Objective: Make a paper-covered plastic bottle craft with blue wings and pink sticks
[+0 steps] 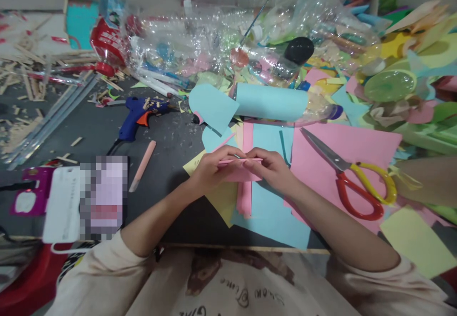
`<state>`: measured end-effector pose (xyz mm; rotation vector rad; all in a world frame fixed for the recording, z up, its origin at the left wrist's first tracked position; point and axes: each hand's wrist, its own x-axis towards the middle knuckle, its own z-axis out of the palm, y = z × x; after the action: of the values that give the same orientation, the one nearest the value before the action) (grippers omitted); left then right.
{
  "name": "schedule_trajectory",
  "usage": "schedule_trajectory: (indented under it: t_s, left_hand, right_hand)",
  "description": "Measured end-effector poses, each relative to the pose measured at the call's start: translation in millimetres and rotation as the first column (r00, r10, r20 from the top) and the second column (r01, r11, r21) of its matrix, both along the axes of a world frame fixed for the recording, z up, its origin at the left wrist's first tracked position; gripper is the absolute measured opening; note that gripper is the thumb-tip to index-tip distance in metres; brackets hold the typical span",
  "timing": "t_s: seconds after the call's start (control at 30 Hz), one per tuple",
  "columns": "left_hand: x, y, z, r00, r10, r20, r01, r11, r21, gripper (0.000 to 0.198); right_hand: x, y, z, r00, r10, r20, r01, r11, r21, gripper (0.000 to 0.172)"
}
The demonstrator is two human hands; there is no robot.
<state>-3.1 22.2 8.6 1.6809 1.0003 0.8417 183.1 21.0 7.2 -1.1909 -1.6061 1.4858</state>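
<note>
My left hand (213, 167) and my right hand (270, 167) meet over the middle of the dark table, both pinched shut on a small folded piece of pink paper (241, 169). Its folded top edge runs between my fingertips. Under my hands lie pink paper strips (244, 201), a light blue sheet (271, 211) and a yellow sheet (224, 201). Red and yellow scissors (357, 181) rest on a big pink sheet (360, 144) right of my right hand.
A blue glue gun (140, 115) lies to the upper left, a pink stick (143, 164) below it. A light blue paper roll (272, 102) sits behind my hands. Clear plastic bottles (200, 40), wooden sticks (21, 68) and coloured paper scraps (407, 68) crowd the back.
</note>
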Motion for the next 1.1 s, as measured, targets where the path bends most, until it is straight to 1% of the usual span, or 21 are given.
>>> schedule_trajectory:
  t_s: [0.1,0.17,0.3,0.4,0.57,0.63,0.8,0.9,1.0,1.1]
  left_hand:
    - [-0.6,-0.1,-0.3,1.000,-0.003,-0.005,0.003,1.000,0.014,0.019]
    - [-1.1,0.3,0.0,1.000,0.009,-0.011,-0.009,1.000,-0.002,0.020]
    - [-2.5,2.4,0.9,0.997,0.073,-0.038,-0.075,0.995,-0.065,0.026]
    - [-2.7,4.4,0.9,0.994,0.101,-0.049,-0.104,0.992,-0.065,0.025]
    - [-2.9,5.7,0.2,0.994,0.097,-0.040,-0.099,0.994,-0.049,0.027]
    - [-3.2,5.3,0.3,0.996,0.086,-0.018,-0.087,0.994,-0.071,0.031]
    - [-1.8,2.8,1.3,1.000,-0.012,-0.020,0.009,0.985,-0.170,0.040]
    - [-0.6,2.0,2.5,0.999,-0.016,-0.028,0.012,0.990,-0.140,0.038]
    - [-0.8,1.9,3.2,1.000,-0.020,-0.016,0.019,0.996,-0.082,0.035]
    - [-1.8,1.7,2.6,1.000,-0.029,-0.008,0.028,0.995,-0.093,0.035]
  right_hand:
    - [0.0,0.7,0.6,1.000,0.023,0.015,-0.023,1.000,0.010,0.031]
    - [0.3,1.0,0.5,1.000,0.025,0.009,-0.025,1.000,0.015,0.033]
    - [1.0,1.7,-0.9,1.000,-0.030,-0.002,0.030,0.999,0.013,0.037]
    - [1.1,2.2,-1.7,0.997,-0.076,-0.006,0.076,0.997,0.006,0.037]
    - [0.8,1.9,-1.2,0.996,-0.084,-0.025,0.083,0.996,-0.043,0.037]
    - [0.5,1.3,-1.0,0.998,-0.065,-0.014,0.065,0.997,-0.029,0.038]
    - [-0.5,0.3,-2.6,0.999,-0.031,-0.009,0.032,0.998,0.049,0.037]
    - [-0.6,0.4,-3.3,0.999,-0.032,-0.018,0.033,0.996,0.077,0.033]
    - [-0.3,0.5,-2.7,1.000,-0.024,-0.001,0.024,0.998,0.060,0.029]
    - [-0.2,0.3,-1.6,1.000,0.001,0.022,-0.002,0.999,0.043,0.032]
